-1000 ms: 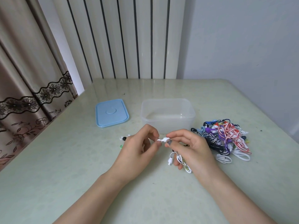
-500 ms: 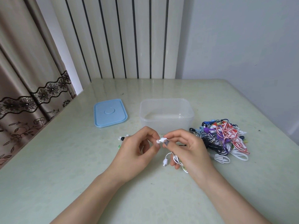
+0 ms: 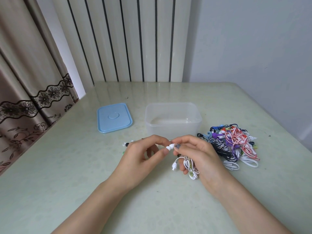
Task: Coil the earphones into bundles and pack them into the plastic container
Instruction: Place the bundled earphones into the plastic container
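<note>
Little has moved since the earlier frames: both hands stay in front of the container, and the white earbud hanging below the right hand sits slightly closer in under it than 1 second ago.

A white earbud (image 3: 170, 146) is pinched between the 2 hands at the middle of the table (image 3: 67, 174). The left hand (image 3: 143, 159) holds its tip between curled thumb and forefinger, and the right hand (image 3: 200, 156) pinches its other end with the thumb and forefinger, the remaining fingers curled round a small coil of white earphone cable (image 3: 190, 168). A second white bud (image 3: 174, 165) dangles from that coil on a short loop, just beside the right palm.

Directly behind the hands stands the clear plastic container (image 3: 173, 130), open, with no earphones visible inside. To its left, apart from it, the blue lid (image 3: 114, 117) lies flat. To the right of the container, near the right hand, lies a tangled pile of earphones (image 3: 234, 144) in white, black, purple, blue and red-and-white. A few small earphone pieces (image 3: 125, 144) show on the table just beyond the left hand, partly hidden by it.

Behind the table are white vertical slats (image 3: 128, 39), with a patterned curtain (image 3: 25, 81) at the left.
</note>
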`<move>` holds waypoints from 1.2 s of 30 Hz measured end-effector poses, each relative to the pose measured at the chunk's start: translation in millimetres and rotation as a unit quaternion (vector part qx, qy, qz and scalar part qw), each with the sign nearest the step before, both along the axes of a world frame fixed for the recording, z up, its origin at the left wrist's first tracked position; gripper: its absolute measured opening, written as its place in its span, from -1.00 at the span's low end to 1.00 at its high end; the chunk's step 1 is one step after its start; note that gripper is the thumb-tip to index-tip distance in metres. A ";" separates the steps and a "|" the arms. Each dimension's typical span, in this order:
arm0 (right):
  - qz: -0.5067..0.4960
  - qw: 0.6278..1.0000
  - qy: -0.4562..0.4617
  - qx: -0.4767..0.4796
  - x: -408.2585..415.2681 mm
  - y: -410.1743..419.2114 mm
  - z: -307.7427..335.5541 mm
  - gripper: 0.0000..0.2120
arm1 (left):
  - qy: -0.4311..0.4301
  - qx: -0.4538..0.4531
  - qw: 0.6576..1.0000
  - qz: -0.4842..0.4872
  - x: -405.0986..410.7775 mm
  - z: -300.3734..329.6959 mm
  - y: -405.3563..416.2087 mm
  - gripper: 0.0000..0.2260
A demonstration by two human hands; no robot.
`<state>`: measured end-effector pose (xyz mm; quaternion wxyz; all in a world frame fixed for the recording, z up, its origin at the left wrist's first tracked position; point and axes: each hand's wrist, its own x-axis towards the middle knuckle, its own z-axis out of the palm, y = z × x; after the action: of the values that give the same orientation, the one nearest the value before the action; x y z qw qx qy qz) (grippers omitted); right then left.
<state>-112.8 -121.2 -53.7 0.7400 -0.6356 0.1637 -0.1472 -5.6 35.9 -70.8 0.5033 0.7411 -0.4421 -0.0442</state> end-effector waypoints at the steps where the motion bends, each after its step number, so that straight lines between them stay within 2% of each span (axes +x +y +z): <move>1: 0.005 1.000 0.000 0.001 0.0 -0.3 0.4 -0.88 | 0.007 -0.002 1.000 -0.001 -0.2 0.0 0.2 -0.92; 5: 0.024 1.000 -0.003 0.008 -1.4 -2.9 2.8 -0.97 | 0.040 -0.022 0.999 -0.019 -1.6 2.1 0.1 -0.92; 12: 0.044 0.998 -0.007 0.032 -1.4 -3.6 3.5 -0.88 | 0.083 -0.051 0.994 -0.054 -3.2 5.8 0.2 -0.93; 19: 0.055 0.998 -0.010 0.033 -1.3 -4.4 4.2 -0.96 | 0.164 -0.076 0.977 -0.112 -2.0 5.9 -1.6 -0.93; 22: 0.032 0.998 -0.015 0.053 0.2 -5.3 4.0 -0.93 | 0.102 -0.036 0.991 -0.076 -0.9 2.7 0.3 -0.89; 25: 0.044 0.990 -0.028 0.134 2.5 -1.9 3.0 -0.88 | 0.022 0.029 0.997 -0.062 -4.9 0.4 -0.5 -0.83; 30: 0.045 0.987 -0.032 0.152 5.4 3.4 -0.6 -0.77 | 0.029 0.030 0.996 -0.073 -6.9 1.1 -3.5 -0.88; 33: 0.019 0.990 -0.028 0.135 6.4 3.7 -2.8 -0.78 | 0.023 0.021 0.998 -0.058 -5.6 1.1 -2.8 -0.88; 36: -0.004 0.998 -0.013 0.053 7.3 6.7 -5.9 -0.74 | 0.018 -0.011 1.000 -0.015 -3.3 0.6 -2.1 -0.86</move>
<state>-105.5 -114.5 -59.5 0.7742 -0.5926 0.1643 -0.1498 -8.9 33.8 -70.2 0.5188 0.7280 -0.4441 -0.0603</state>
